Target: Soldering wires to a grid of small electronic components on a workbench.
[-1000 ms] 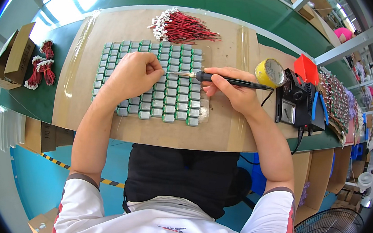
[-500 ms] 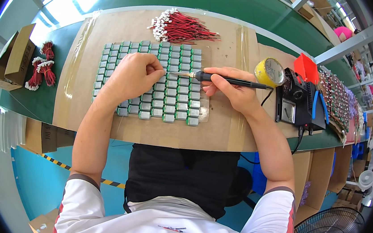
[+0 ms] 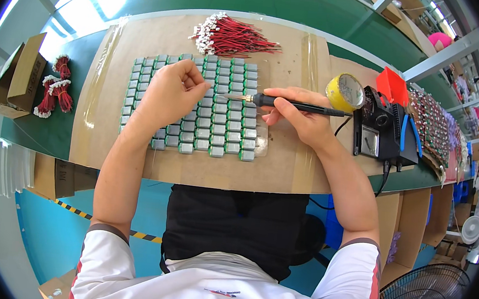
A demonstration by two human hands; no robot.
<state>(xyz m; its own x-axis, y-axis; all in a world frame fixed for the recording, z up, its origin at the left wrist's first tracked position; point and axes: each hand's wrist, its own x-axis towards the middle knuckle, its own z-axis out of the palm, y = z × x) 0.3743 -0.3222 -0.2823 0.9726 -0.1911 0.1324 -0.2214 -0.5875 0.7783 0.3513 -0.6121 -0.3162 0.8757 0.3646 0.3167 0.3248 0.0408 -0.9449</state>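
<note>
My right hand (image 3: 303, 112) is closed around the black handle of a soldering iron (image 3: 290, 103). Its metal tip points left, over rows of small grey blocks with green edges (image 3: 218, 129) laid out in a grid on a board. Above the left part of that grid is my left hand (image 3: 174, 92), thumb and forefinger pinched together close to the iron's tip. Whatever sits in the pinch is too small to make out. Part of the grid is hidden beneath this hand.
Red wires with white connectors (image 3: 233, 36) lie beyond the grid. To the right stand a roll of yellow tape (image 3: 345, 91) and a black soldering station (image 3: 390, 126). At the left are tied wire bundles (image 3: 55, 88) and an open cardboard box (image 3: 23, 77).
My left hand has drawn back slightly to the left, its fingertips a little farther from the iron's tip. The iron has shifted very slightly right in my right hand.
</note>
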